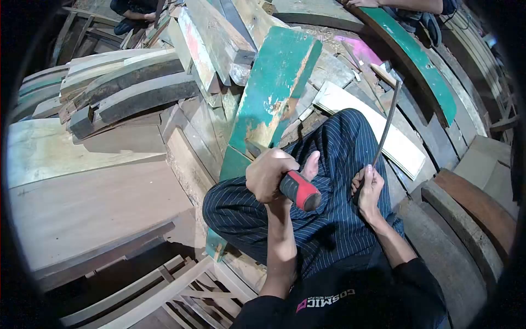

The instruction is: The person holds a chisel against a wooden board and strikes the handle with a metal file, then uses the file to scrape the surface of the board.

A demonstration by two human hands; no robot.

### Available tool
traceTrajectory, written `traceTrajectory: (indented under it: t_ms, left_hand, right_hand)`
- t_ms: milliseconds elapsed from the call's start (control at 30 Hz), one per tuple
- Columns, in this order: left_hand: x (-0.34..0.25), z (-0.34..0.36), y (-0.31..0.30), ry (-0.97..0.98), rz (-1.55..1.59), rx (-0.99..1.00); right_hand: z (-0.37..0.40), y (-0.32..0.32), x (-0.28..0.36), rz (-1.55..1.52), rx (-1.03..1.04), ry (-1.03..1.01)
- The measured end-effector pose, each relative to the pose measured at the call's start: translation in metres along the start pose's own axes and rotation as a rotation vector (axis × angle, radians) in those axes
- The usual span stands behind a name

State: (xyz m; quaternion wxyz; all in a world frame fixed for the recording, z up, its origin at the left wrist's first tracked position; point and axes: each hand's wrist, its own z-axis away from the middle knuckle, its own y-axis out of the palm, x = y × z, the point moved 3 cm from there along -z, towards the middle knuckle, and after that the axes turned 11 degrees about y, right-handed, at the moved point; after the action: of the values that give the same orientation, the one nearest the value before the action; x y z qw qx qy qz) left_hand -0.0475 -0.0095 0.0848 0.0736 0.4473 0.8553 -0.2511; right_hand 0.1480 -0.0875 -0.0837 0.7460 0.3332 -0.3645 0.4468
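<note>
My left hand [269, 174] is closed around the red and black handle [300, 191] of a chisel-like tool. Its flat blade [255, 148] points at the worn lower part of a green painted plank [279, 77], where bare wood shows; whether it touches cannot be made out. Over my right knee, my right hand [369, 189] grips the lower end of a long, thin metal bar [388, 123], which slants upward. The plank passes beside and under my crossed left leg in striped trousers [235, 205].
Curved timbers [148, 93] are stacked at the left, above a broad wooden sheet [93, 203]. A white board [370, 129] lies past my right knee, near a curved green piece [419, 60]. Slatted frames [181, 290] stand lower left. Other people's hands [149, 17] show at the top edge.
</note>
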Motion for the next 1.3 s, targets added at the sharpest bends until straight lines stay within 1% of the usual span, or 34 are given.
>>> traceTrajectory:
  t_ms: [67,133,233,300,333,367,433,533,567,667,733,833,900,933,967,1033,1100,1133,1167,1200,1233,1267,1300]
  left_hand:
    - [0.000,0.002,0.000,-0.009,-0.006,0.011]
    - [0.000,0.000,0.002,0.009,-0.016,-0.014]
    - [0.000,0.002,0.004,0.005,0.002,-0.012]
    - [0.001,0.001,0.004,-0.021,0.029,-0.020]
    - [0.001,0.001,0.005,-0.008,0.042,-0.026]
    - [0.001,0.001,0.005,0.005,0.054,-0.031]
    - [0.003,0.001,0.005,0.032,0.104,-0.030]
    - [0.011,0.007,0.001,0.053,0.225,-0.010]
    - [0.011,0.009,0.001,0.057,0.213,-0.018]
    - [0.006,0.006,0.005,0.049,0.182,-0.030]
    - [0.004,0.004,0.008,0.055,0.152,-0.029]
    - [0.000,0.000,0.009,0.032,0.112,-0.001]
    - [0.002,0.002,0.009,0.034,0.098,0.011]
    - [0.003,0.005,0.012,0.057,0.074,-0.010]
    - [0.002,0.005,0.014,0.065,0.048,0.019]
    - [0.001,0.004,0.016,0.077,-0.016,0.069]
    - [0.000,0.004,0.019,0.086,-0.092,0.111]
    - [-0.005,0.001,0.017,0.081,-0.116,0.120]
    - [-0.007,-0.001,0.016,0.076,-0.141,0.127]
    - [-0.005,-0.001,0.015,0.084,-0.132,0.032]
    - [-0.006,-0.001,0.013,0.066,-0.158,0.063]
    - [-0.009,-0.002,0.010,0.047,-0.186,0.094]
    - [-0.007,-0.001,0.010,0.055,-0.149,0.074]
  right_hand:
    - [0.001,0.005,0.007,-0.021,0.039,0.043]
    - [0.013,0.025,0.046,-0.047,0.110,0.103]
    - [0.026,0.055,0.090,-0.181,0.293,0.069]
    - [0.030,0.070,0.105,-0.156,0.394,0.018]
    - [0.032,0.075,0.107,-0.117,0.397,0.041]
    - [0.031,0.080,0.108,-0.049,0.374,-0.058]
    - [0.038,0.090,0.117,-0.025,0.390,-0.081]
    - [0.039,0.098,0.112,-0.016,0.363,-0.100]
    - [0.037,0.098,0.109,-0.018,0.357,-0.112]
    - [0.034,0.099,0.105,-0.101,0.358,-0.050]
    - [0.032,0.101,0.102,-0.156,0.400,-0.012]
    - [0.029,0.101,0.105,-0.158,0.426,0.016]
    - [0.025,0.097,0.106,-0.103,0.423,0.030]
    - [0.023,0.096,0.104,-0.128,0.418,0.043]
    - [0.021,0.095,0.102,-0.152,0.413,0.058]
    - [0.024,0.090,0.112,-0.156,0.399,0.169]
    - [0.020,0.084,0.118,-0.184,0.412,0.242]
    - [0.016,0.079,0.118,-0.152,0.410,0.268]
    - [0.013,0.075,0.120,-0.159,0.383,0.304]
    - [0.012,0.071,0.120,-0.198,0.361,0.314]
    - [0.010,0.068,0.118,-0.238,0.340,0.324]
    - [0.008,0.066,0.116,-0.189,0.311,0.310]
    - [0.008,0.063,0.115,-0.199,0.288,0.306]
